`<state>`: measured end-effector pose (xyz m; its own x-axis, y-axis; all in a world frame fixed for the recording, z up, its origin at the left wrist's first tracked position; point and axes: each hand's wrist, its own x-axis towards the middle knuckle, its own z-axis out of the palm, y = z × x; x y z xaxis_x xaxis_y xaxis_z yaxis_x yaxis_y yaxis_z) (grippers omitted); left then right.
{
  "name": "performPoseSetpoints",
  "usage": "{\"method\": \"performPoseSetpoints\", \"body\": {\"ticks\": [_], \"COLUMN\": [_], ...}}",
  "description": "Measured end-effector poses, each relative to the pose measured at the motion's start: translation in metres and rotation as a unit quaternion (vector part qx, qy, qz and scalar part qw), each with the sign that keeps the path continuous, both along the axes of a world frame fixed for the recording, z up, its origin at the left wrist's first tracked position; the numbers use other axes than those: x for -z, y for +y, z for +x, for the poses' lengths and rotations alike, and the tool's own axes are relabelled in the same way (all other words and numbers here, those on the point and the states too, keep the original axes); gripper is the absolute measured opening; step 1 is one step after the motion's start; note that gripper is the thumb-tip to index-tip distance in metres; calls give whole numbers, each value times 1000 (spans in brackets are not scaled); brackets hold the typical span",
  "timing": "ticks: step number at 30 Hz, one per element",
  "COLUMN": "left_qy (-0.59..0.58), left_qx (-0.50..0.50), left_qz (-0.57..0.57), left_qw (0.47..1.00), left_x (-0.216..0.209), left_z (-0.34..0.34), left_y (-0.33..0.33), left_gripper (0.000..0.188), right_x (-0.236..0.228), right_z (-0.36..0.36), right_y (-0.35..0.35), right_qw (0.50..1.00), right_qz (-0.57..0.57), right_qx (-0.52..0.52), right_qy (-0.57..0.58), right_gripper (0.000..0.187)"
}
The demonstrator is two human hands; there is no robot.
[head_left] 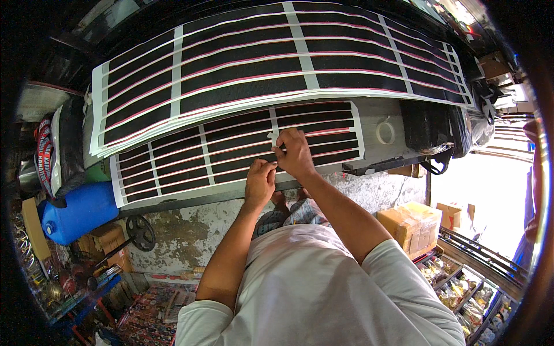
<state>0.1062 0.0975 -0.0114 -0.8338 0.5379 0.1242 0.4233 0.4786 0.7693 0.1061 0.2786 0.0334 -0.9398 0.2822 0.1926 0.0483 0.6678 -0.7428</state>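
In front of me a white sheet with rows of black strips and thin red lines [190, 173] lies on the bench. White tape bands cross its rows. My right hand [295, 153] is over the sheet's right half, its fingers closed on a short piece of white tape [272, 138]. Just left of it and nearer to me, my left hand [261, 180] is pinched at the sheet's near edge. What lies between its fingertips is too small to make out. A roll of white tape [385, 132] rests on the bench right of the sheet.
Behind, a larger stack of similar striped sheets [242, 75] overlaps the sheet's far side. A blue plastic drum [86, 213] stands left, near a black handwheel [140, 232]. Black plastic-wrapped bundles [430, 127] sit right. A taped carton [410, 228] stands below the bench at right.
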Motion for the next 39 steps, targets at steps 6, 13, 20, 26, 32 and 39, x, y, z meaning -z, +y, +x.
{"method": "performPoseSetpoints", "body": {"ticks": [6,13,20,26,32,39], "left_qy": [-4,6,20,9,-32,-20], "left_qx": [5,11,6,8,-14,6], "left_qz": [18,-3,-1,2,33,-15], "left_qw": [1000,1000,1000,1000,999,1000], "left_x": [-3,-6,-3,-3,-10,-10], "left_z": [-1,-1,0,-2,0,-2], "left_y": [1,0,1,0,4,1], "left_gripper": [10,11,13,12,12,13], "right_x": [10,15,9,12,21,14], "right_z": [10,35,40,25,26,61], "right_y": [8,16,6,-5,-6,-8], "right_qw": [997,996,998,997,996,997], "right_qz": [9,18,-31,-64,-50,-26], "right_qx": [-82,-92,-55,-10,-36,-54], "right_qy": [-3,-9,-6,-52,-60,-52], "right_gripper": [18,25,64,68,62,52]}}
